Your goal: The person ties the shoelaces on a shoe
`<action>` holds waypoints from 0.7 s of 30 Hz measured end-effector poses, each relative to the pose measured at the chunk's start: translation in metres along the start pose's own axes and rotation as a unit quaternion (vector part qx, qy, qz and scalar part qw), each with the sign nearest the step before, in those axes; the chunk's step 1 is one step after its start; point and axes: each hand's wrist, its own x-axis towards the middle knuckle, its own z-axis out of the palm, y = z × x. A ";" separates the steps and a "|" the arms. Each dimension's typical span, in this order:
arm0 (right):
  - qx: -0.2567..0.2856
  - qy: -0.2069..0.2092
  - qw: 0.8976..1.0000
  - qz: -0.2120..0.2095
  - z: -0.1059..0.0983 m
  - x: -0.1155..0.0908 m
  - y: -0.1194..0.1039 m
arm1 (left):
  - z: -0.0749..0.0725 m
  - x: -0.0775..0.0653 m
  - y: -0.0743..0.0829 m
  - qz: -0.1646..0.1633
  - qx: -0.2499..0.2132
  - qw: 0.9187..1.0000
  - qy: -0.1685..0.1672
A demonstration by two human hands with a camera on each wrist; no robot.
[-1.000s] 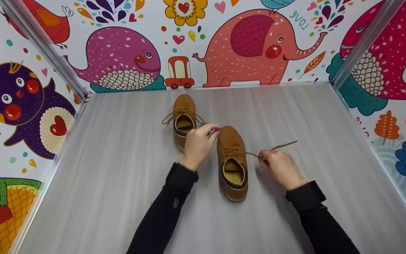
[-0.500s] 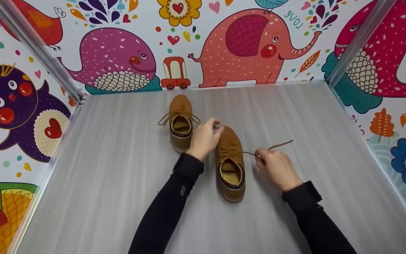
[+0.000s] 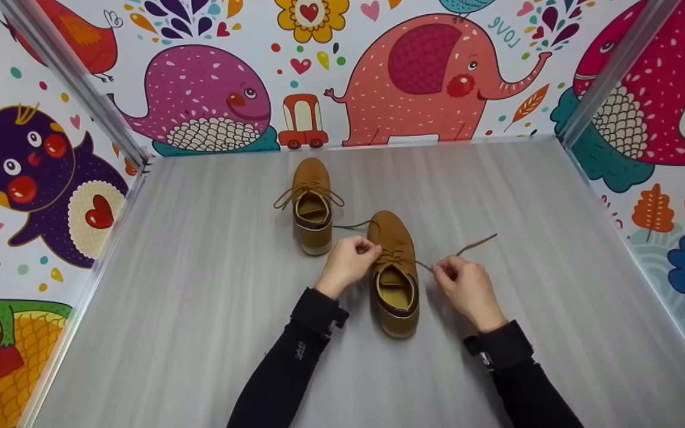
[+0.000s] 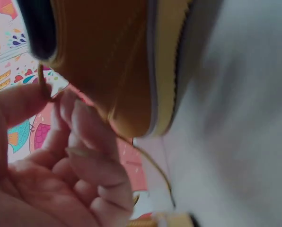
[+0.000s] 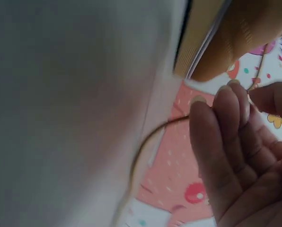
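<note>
A tan lace-up shoe stands upright on the floor, toe pointing away from me. At its left side, my left hand pinches the left shoelace between thumb and fingertips, close to the eyelets. The lace's loose end trails past the toe toward the other shoe. Right of the shoe, my right hand pinches the right shoelace, which runs from the eyelets to my fingers. Its free end sticks out beyond the hand in the head view. Both laces cross at the shoe's throat.
The matching tan shoe, its laces tied in a bow, stands farther off to the left. Grey wood-look floor lies under both. Walls printed with cartoon animals, such as an elephant, enclose the floor at the back and sides.
My left hand has come from beside the toe back toward the eyelets and now pinches the lace there, its end lying across the floor. My right hand keeps its lace, shifting slightly.
</note>
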 end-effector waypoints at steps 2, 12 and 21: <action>0.037 -0.024 0.998 0.050 0.003 -0.002 -0.002 | 0.002 0.001 -0.001 -0.005 -0.055 0.998 0.005; 0.033 -0.006 0.992 0.118 0.005 -0.012 -0.009 | 0.009 0.004 -0.003 -0.041 -0.286 0.957 0.009; 0.184 -0.095 0.952 0.225 0.008 -0.020 -0.016 | 0.014 0.007 -0.005 -0.059 -0.309 0.949 0.017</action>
